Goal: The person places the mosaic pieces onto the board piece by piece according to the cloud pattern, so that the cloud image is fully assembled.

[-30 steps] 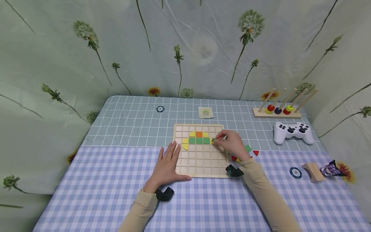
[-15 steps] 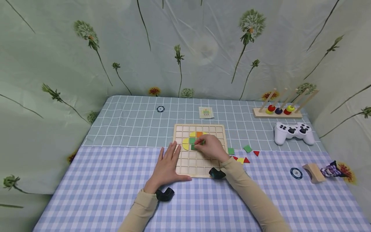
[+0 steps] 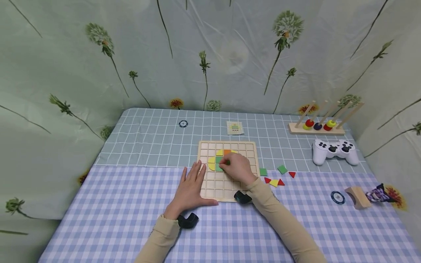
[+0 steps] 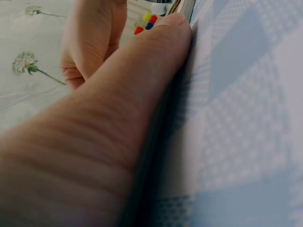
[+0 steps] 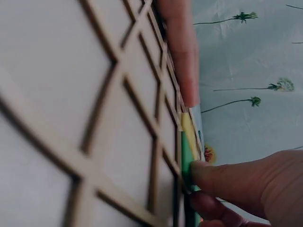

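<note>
A wooden grid board (image 3: 213, 188) lies on the table with yellow, orange and green tiles in its upper cells. My right hand (image 3: 237, 167) is over it, thumb and fingertips pinched at a green square tile (image 3: 219, 168) just below another green square. The right wrist view shows the thumb (image 5: 227, 182) against the green tile (image 5: 186, 153), beside a yellow piece (image 5: 188, 127). My left hand (image 3: 189, 188) rests spread at the board's left side, fingertips on its edge and thumb along its lower edge. The right hand hides part of the green row.
Loose green squares (image 3: 282, 169), red triangles (image 3: 292, 175) and a yellow piece (image 3: 274, 183) lie right of the board. A small pattern card (image 3: 235, 128) is behind it. Farther right are a bead rack (image 3: 317, 128), a white game controller (image 3: 335, 151) and a wooden arch block (image 3: 358, 197).
My right hand has moved left from the board's right side with a green tile, which now lies flatter in a cell below the green row. The left hand has stayed put.
</note>
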Tool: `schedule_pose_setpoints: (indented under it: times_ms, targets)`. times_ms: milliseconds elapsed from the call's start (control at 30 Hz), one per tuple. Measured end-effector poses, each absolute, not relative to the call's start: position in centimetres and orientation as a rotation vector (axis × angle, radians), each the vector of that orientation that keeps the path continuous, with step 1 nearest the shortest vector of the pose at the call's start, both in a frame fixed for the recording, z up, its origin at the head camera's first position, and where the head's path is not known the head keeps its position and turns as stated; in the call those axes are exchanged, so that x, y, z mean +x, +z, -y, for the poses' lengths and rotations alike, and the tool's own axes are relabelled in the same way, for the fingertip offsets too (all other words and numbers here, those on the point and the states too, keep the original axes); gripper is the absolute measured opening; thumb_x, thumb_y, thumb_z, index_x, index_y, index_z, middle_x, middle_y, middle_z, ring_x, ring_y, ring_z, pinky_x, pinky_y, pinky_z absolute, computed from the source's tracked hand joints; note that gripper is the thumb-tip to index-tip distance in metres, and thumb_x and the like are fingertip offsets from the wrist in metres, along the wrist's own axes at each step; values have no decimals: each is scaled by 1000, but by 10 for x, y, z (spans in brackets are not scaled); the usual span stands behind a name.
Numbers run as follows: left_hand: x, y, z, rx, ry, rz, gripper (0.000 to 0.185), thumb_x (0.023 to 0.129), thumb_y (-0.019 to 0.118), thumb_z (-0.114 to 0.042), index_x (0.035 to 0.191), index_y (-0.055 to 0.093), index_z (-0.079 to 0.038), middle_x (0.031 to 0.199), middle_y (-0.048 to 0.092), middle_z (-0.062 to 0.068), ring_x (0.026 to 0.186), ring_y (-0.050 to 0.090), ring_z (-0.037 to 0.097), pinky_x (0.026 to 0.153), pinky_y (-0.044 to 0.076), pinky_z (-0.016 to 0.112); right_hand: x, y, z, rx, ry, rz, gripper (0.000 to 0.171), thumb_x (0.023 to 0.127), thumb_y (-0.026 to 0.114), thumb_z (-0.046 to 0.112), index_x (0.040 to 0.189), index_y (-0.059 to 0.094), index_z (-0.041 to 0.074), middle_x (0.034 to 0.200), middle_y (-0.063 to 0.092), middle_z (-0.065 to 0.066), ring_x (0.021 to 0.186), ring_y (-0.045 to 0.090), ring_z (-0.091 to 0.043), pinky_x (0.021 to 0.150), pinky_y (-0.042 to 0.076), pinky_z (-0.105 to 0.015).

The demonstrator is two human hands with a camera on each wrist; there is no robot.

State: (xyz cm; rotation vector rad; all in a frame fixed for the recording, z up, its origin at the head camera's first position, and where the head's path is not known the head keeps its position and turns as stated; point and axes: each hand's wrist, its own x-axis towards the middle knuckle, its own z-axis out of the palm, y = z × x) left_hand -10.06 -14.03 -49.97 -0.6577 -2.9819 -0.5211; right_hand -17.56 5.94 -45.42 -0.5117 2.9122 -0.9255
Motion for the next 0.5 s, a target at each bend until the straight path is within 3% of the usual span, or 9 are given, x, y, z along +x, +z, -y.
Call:
schedule_pose_setpoints:
  times_ms: [300,500]
  targets:
    - [-100,-502,140,-665,-544,2947,126,62,58,-84,151,20,-2,156,12,16,143,7,28,112,1,52,-169,-455,-70,-560,-933,-2920,4,82,75,19,78,74,17,76,62,8,71,57,-11,62,46,-31]
    - [-101,-502,141,-648,-522,2989,128,61,58,-84,152,15,-5,157,7,13,143,2,25,112,-2,49,-165,-450,-98,-539,-982,-2894,5,81,75,20,81,73,16,74,59,9,68,53,-11,60,43,-31]
